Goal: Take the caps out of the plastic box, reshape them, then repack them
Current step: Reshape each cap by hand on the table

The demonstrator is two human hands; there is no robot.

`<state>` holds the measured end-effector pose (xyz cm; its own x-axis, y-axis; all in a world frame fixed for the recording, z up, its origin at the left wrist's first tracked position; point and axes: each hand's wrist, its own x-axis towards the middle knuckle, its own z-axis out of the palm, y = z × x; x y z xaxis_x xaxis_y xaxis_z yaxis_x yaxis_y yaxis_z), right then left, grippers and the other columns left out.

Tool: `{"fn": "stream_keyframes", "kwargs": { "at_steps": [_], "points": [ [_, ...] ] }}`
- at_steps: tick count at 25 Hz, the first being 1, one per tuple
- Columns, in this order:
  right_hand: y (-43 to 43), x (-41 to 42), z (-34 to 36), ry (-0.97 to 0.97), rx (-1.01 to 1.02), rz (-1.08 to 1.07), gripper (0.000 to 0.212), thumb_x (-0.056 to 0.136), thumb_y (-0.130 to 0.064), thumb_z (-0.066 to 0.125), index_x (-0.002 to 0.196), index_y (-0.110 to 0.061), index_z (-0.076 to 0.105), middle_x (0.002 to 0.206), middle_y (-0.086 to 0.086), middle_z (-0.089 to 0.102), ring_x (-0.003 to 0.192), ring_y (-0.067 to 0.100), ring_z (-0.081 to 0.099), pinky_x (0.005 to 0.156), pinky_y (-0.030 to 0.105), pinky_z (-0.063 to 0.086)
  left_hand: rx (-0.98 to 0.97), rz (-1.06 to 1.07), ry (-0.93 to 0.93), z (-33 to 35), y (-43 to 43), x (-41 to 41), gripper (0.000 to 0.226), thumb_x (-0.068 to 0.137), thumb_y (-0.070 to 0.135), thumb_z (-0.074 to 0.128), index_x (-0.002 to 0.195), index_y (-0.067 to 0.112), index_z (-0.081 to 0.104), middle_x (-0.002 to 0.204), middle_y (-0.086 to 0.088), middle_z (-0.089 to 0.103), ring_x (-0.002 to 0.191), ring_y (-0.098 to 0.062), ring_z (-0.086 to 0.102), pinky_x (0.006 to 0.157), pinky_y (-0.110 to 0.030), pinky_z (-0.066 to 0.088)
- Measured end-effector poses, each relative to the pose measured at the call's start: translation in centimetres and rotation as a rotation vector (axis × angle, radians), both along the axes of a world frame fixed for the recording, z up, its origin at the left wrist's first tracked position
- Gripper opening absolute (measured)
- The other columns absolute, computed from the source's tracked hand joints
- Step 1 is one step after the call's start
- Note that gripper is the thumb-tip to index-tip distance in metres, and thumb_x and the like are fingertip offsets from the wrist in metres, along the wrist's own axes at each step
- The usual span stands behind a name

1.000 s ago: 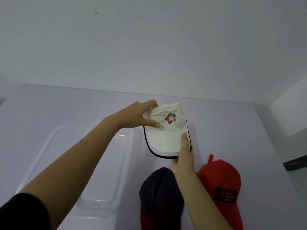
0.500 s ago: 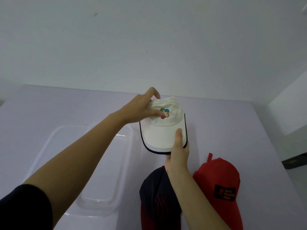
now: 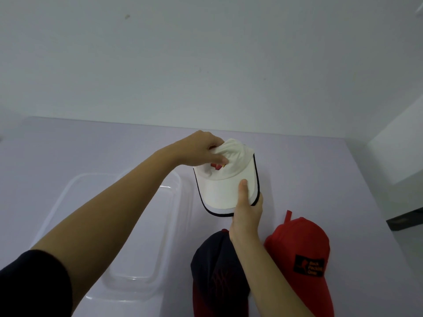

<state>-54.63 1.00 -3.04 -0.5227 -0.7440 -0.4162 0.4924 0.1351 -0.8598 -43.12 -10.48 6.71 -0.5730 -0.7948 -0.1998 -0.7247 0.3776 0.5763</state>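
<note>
I hold a white cap (image 3: 223, 191) with a dark-edged brim and a colourful logo above the table. My left hand (image 3: 201, 151) grips the crumpled crown from the left, its thumb partly covering the logo. My right hand (image 3: 246, 209) pinches the brim from below, thumb on top. A dark navy cap (image 3: 215, 277) and a red cap (image 3: 302, 261) with a black patch lie on the table near me, at my right forearm's sides. The clear plastic box (image 3: 68, 197) sits to the left with nothing in it.
The pale lilac table (image 3: 309, 179) runs back to a plain white wall. Its right edge drops off beside a white panel and a dark object (image 3: 405, 218) on the floor.
My left hand has closed over the white cap's crown and bunched the fabric, hiding most of the logo. The cap has tilted back, away from me; my right hand keeps its hold on the brim.
</note>
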Motion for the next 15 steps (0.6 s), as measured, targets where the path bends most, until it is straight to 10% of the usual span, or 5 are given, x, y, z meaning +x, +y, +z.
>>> {"fn": "stream_keyframes", "kwargs": {
  "at_steps": [7,12,15],
  "points": [
    [-0.3,-0.9,0.6,0.104,-0.049,0.011,0.015,0.086,-0.033,0.064,0.09,-0.04,0.051,0.099,-0.016,0.062,0.091,-0.002,0.061,0.063,0.012,0.05,-0.019,0.066,0.125,0.2,0.4,-0.6,0.026,0.086,0.035,0.065,0.104,0.018,0.058,0.088,0.008,0.062,0.076,-0.008,0.058,0.064,-0.016,0.042],
    [-0.3,-0.8,0.4,0.119,-0.075,0.033,0.017,0.086,-0.031,0.064,0.099,-0.037,0.054,0.103,-0.012,0.064,0.092,0.001,0.063,0.063,0.011,0.051,0.116,0.074,0.149,1.0,0.5,-0.7,0.038,0.092,0.041,0.054,0.069,0.011,0.054,0.063,0.007,0.051,0.056,-0.006,0.046,0.056,-0.016,0.035],
    [-0.1,-0.5,0.4,0.139,-0.068,0.05,0.018,0.086,-0.032,0.064,0.101,-0.036,0.054,0.102,-0.013,0.064,0.09,-0.001,0.063,0.062,0.009,0.05,0.114,0.079,0.054,1.2,0.3,-0.7,0.033,0.08,0.04,0.07,0.08,0.007,0.062,0.077,0.001,0.063,0.069,-0.012,0.058,0.062,-0.021,0.042]
  ]
}}
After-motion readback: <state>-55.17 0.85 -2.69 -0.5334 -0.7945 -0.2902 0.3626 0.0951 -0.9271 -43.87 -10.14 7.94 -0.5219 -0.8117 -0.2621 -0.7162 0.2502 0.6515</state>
